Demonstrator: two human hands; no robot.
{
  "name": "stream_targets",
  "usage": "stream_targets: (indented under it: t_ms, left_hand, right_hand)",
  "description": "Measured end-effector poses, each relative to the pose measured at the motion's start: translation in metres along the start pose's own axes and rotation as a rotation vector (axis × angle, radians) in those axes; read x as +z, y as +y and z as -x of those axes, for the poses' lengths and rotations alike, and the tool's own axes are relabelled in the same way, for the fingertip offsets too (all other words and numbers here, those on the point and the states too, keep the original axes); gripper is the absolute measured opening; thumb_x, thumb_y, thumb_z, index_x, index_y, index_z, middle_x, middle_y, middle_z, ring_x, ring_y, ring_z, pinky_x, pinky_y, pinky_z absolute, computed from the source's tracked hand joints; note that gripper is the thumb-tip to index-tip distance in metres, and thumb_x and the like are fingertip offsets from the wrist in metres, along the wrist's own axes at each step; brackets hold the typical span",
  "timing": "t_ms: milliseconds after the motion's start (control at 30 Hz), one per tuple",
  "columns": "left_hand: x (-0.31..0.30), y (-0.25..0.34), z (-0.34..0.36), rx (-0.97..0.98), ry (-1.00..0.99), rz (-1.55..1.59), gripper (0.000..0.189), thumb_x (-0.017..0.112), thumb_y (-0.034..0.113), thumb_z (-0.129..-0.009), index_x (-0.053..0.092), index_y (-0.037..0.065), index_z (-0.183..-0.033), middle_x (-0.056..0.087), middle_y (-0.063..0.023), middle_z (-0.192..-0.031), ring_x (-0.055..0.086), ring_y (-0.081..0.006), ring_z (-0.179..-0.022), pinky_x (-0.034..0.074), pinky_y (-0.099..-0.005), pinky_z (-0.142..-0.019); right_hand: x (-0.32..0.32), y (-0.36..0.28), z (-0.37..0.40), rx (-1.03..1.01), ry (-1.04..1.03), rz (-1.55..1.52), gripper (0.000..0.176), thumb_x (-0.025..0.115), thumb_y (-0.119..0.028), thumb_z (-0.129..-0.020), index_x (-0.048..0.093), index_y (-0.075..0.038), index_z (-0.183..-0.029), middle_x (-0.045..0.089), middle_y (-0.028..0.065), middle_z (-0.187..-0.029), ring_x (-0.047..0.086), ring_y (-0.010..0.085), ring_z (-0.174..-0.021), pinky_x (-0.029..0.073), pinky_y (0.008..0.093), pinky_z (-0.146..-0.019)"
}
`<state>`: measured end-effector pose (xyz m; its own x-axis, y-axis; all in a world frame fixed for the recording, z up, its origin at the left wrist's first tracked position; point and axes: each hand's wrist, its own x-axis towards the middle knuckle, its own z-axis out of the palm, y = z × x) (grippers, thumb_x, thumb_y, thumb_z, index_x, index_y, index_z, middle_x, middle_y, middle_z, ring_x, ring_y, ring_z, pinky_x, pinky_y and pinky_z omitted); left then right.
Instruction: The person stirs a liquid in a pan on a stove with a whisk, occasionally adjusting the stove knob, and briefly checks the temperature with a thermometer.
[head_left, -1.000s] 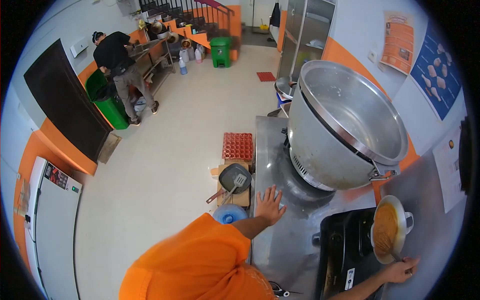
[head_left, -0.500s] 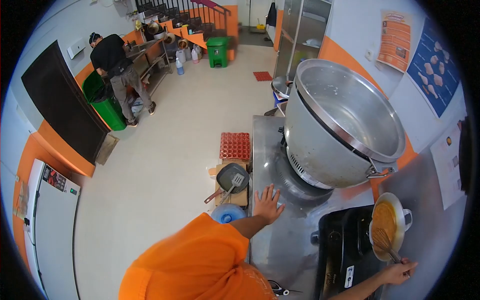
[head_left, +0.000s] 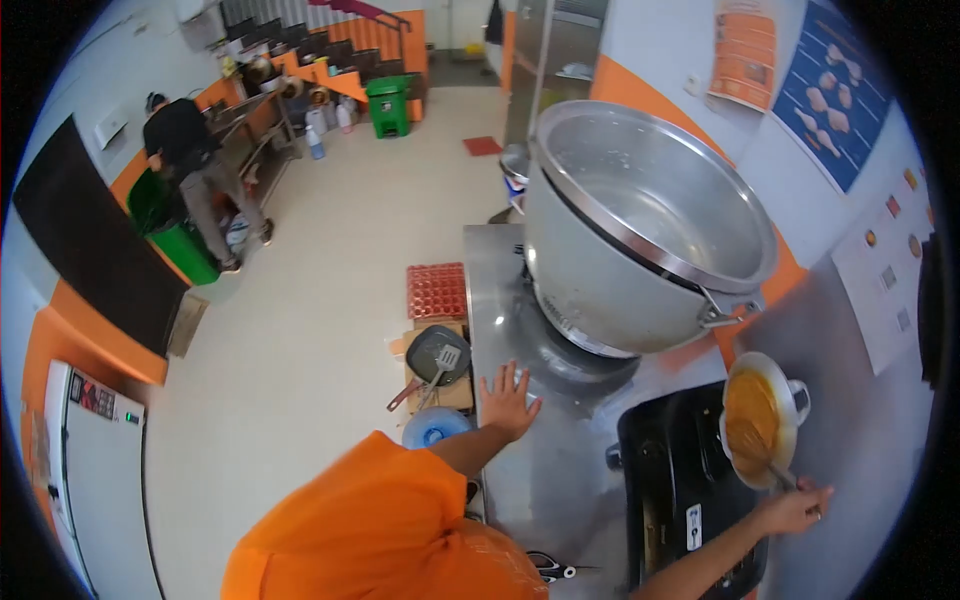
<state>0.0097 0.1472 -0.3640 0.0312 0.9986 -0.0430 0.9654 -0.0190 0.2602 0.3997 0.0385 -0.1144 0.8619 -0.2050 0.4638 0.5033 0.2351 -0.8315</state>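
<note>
The right hand (head_left: 795, 507) grips a wire whisk (head_left: 752, 448) dipped in orange batter inside a small white pot (head_left: 790, 385). The left hand (head_left: 507, 403) lies open, fingers spread, flat on the steel worktop (head_left: 545, 480).

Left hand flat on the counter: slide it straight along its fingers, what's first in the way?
Likely the round burner base under the big steel pot. The left hand lies open on the steel counter, fingers toward it, only bare counter between. Fisheye makes depth unsure.
</note>
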Motion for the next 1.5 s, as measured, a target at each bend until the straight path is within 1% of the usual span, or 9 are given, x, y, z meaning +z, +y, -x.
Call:
stream_targets:
  t_ms: [200,300,500,567,833,1033,1167,1400,1500]
  left_hand:
    - [-0.005,0.003,0.0,-0.007,-0.038,0.003,0.069,0.036,0.054,-0.096,0.031,0.013,-0.151,0.018,-0.0123,-0.16,0.014,-0.0287,-0.148,0.011,-0.0622,-0.114]
    - [-0.001,0.004,-0.002,-0.003,-0.021,-0.047,0.069,0.034,0.055,-0.097,0.031,0.013,-0.151,0.018,-0.0119,-0.16,0.016,-0.0288,-0.147,0.011,-0.0621,-0.114]
    - [-0.007,0.006,0.002,0.0,-0.003,-0.078,0.069,0.036,0.054,-0.096,0.032,0.013,-0.151,0.02,-0.0125,-0.159,0.018,-0.0299,-0.146,0.012,-0.0614,-0.114]
    - [-0.007,0.007,0.001,-0.003,-0.001,-0.082,0.069,0.037,0.054,-0.095,0.033,0.012,-0.15,0.022,-0.0129,-0.159,0.019,-0.0303,-0.146,0.013,-0.0611,-0.114]
    - [-0.008,0.012,0.001,0.012,0.007,-0.056,0.067,0.039,0.05,-0.096,0.034,0.008,-0.148,0.023,-0.0159,-0.157,0.018,-0.0324,-0.146,0.012,-0.0621,-0.113]
    - [-0.013,0.015,0.002,0.011,-0.021,-0.082,0.066,0.039,0.05,-0.097,0.033,0.008,-0.149,0.02,-0.0151,-0.158,0.017,-0.032,-0.147,0.016,-0.0615,-0.113]
    - [-0.011,0.014,0.0,0.026,-0.008,-0.104,0.065,0.039,0.049,-0.098,0.034,0.008,-0.148,0.02,-0.0145,-0.158,0.017,-0.0307,-0.147,0.017,-0.062,-0.113]
    - [-0.013,0.014,0.002,0.026,-0.016,-0.087,0.064,0.039,0.049,-0.098,0.036,0.007,-0.147,0.02,-0.0153,-0.158,0.017,-0.0315,-0.146,0.017,-0.0626,-0.112]
    - [-0.012,0.013,0.003,0.031,-0.009,-0.088,0.065,0.038,0.049,-0.098,0.035,0.007,-0.147,0.021,-0.0158,-0.158,0.018,-0.0319,-0.146,0.017,-0.0632,-0.112]
  right_hand:
    - [0.009,0.011,0.003,-0.179,-0.144,0.109,0.036,0.057,-0.036,-0.1,0.057,-0.001,-0.088,0.059,0.0082,-0.072,0.054,0.0166,-0.065,0.047,0.0339,-0.064]
    - [-0.001,0.009,-0.006,-0.193,-0.157,0.178,0.035,0.056,-0.034,-0.1,0.057,-0.002,-0.086,0.058,0.0071,-0.071,0.055,0.0157,-0.065,0.046,0.033,-0.063]
    - [0.019,0.01,0.0,-0.077,-0.154,-0.021,0.033,0.058,-0.03,-0.099,0.057,-0.003,-0.078,0.056,0.0035,-0.068,0.053,0.0137,-0.065,0.045,0.0302,-0.062]
    - [0.027,0.015,0.003,-0.134,-0.186,0.123,0.032,0.06,-0.029,-0.098,0.057,-0.004,-0.079,0.057,0.0032,-0.069,0.053,0.0123,-0.067,0.044,0.0285,-0.062]
    - [0.021,0.017,-0.008,-0.225,-0.213,0.082,0.031,0.061,-0.026,-0.097,0.055,-0.005,-0.076,0.055,0.0002,-0.062,0.05,0.008,-0.058,0.041,0.0257,-0.054]
    - [0.033,-0.007,-0.006,-0.04,-0.245,-0.172,0.031,0.061,-0.027,-0.097,0.053,-0.006,-0.076,0.054,-0.0002,-0.062,0.05,0.0076,-0.058,0.04,0.0251,-0.054]
    - [0.051,0.01,-0.007,-0.043,-0.294,-0.152,0.028,0.06,-0.022,-0.099,0.048,-0.007,-0.079,0.049,0.0015,-0.064,0.049,0.0102,-0.058,0.043,0.0261,-0.056]
    - [0.061,0.027,-0.008,-0.115,-0.275,0.002,0.028,0.061,-0.024,-0.098,0.052,-0.005,-0.08,0.052,0.0006,-0.061,0.05,0.0065,-0.058,0.042,0.0237,-0.054]
    - [0.054,0.007,-0.009,-0.034,-0.243,-0.03,0.03,0.063,-0.028,-0.097,0.055,-0.005,-0.079,0.053,0.0008,-0.061,0.051,0.0078,-0.057,0.042,0.0263,-0.053]
